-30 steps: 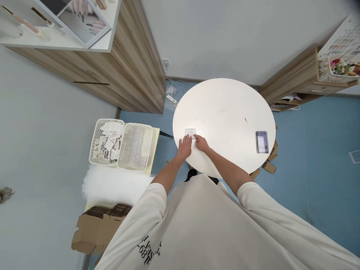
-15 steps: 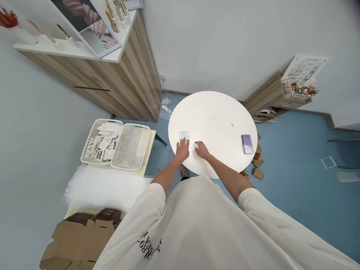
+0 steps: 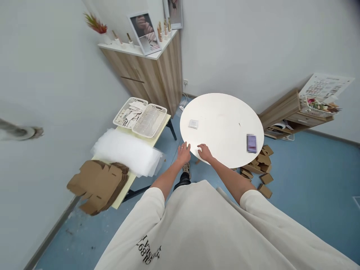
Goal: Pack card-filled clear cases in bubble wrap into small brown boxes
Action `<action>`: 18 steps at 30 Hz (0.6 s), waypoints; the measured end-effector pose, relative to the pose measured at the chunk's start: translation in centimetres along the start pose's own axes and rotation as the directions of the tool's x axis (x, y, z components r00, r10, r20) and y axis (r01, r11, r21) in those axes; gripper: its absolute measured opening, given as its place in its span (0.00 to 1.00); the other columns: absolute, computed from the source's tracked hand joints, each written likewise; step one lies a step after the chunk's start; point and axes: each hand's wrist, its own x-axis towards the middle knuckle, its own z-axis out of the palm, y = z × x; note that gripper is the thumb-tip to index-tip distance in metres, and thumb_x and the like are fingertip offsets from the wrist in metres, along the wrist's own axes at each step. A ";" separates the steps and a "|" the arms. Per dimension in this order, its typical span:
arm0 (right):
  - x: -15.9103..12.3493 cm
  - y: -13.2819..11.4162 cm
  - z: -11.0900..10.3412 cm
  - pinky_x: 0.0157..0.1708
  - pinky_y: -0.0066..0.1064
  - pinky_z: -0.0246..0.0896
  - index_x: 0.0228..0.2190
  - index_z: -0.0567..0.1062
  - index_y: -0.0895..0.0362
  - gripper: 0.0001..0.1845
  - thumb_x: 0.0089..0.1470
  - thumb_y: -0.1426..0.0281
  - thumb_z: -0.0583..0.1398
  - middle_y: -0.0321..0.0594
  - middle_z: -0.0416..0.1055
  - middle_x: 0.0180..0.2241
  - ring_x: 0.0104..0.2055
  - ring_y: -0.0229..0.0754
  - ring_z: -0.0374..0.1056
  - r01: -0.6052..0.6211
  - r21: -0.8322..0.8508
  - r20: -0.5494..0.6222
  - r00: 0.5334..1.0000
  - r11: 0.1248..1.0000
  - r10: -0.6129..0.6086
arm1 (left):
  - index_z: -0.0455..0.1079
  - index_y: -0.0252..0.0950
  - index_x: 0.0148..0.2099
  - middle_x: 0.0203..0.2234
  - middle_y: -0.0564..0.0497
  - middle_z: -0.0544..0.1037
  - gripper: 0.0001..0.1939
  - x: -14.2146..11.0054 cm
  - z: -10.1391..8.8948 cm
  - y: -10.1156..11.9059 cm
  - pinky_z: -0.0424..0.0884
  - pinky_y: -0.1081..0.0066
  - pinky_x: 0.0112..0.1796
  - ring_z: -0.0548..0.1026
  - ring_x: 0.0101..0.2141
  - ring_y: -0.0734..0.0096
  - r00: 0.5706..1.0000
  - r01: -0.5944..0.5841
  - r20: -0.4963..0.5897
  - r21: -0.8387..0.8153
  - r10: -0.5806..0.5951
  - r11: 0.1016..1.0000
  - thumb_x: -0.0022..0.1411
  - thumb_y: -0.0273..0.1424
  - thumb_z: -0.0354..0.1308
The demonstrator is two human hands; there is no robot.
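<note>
Both hands are off the clear case (image 3: 193,124) and hold nothing. Left hand (image 3: 183,152) is at the near edge of the bench (image 3: 222,131), fingers spread; right hand (image 3: 204,152) is beside it, well apart, fingers loosely curled with a gap between thumb and forefinger. A moment ago the left hand's fingertips were at the case; they have since drawn back toward the body, so the case now lies flat and untouched on the left part of the bench, just beyond that hand. Whether either hand brushes the bench I cannot tell.

Farther right on the bench sits a purple box (image 3: 252,143), its face pixelated and unreadable. Small cartons (image 3: 265,178) lie on the floor by the bench, some cut off from view by its edge. On the side table (image 3: 158,138) are flat cardboard (image 3: 98,182), white wrap (image 3: 125,150) and two baskets (image 3: 141,134); their contents, like the case's, are too small to make out.
</note>
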 end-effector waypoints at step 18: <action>-3.3 -19.1 10.0 0.58 0.41 0.59 0.55 0.74 0.57 0.21 0.63 0.72 0.54 0.50 0.69 0.58 0.60 0.52 0.64 0.431 -0.012 0.247 0.875 0.902 -0.416 | 0.48 0.37 0.73 0.71 0.37 0.51 0.34 -21.9 -2.1 -13.1 0.57 0.52 0.62 0.56 0.68 0.48 0.885 0.436 -0.138 -0.083 -0.444 0.896 0.68 0.35 0.52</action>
